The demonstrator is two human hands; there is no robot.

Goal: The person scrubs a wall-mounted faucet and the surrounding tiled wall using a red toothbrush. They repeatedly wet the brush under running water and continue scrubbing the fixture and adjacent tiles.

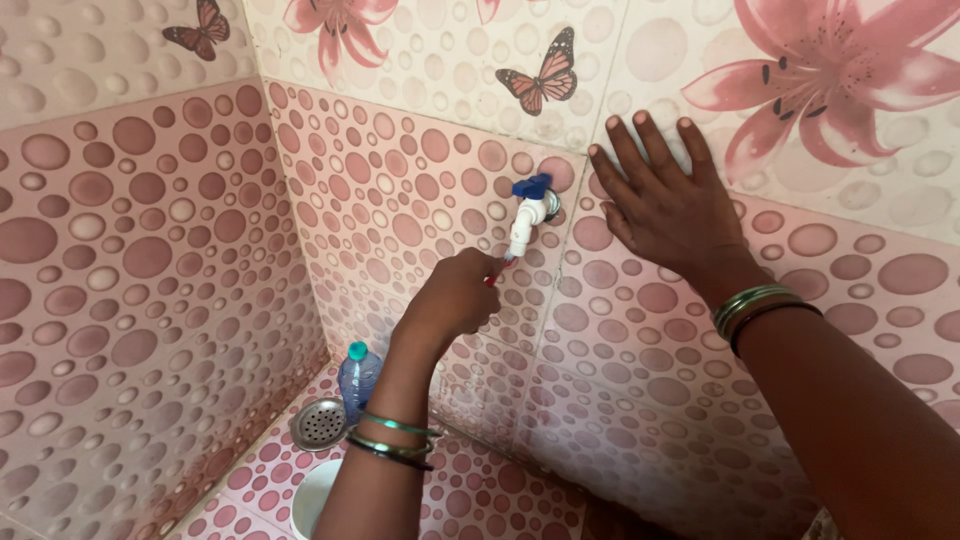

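Note:
A white plastic tap (524, 226) with a blue handle juts from the pink tiled wall. My left hand (455, 296) is closed around a small red-handled thing, perhaps a brush, whose tip shows just under the tap's spout. My right hand (665, 205) lies flat against the wall to the right of the tap, fingers spread, holding nothing. Both wrists carry bangles.
A blue plastic bottle (357, 377) with a teal cap stands in the floor corner. Beside it lies a round metal drain cover (319, 423). A white round object (312, 496) shows partly behind my left forearm. Tiled walls meet in a corner at left.

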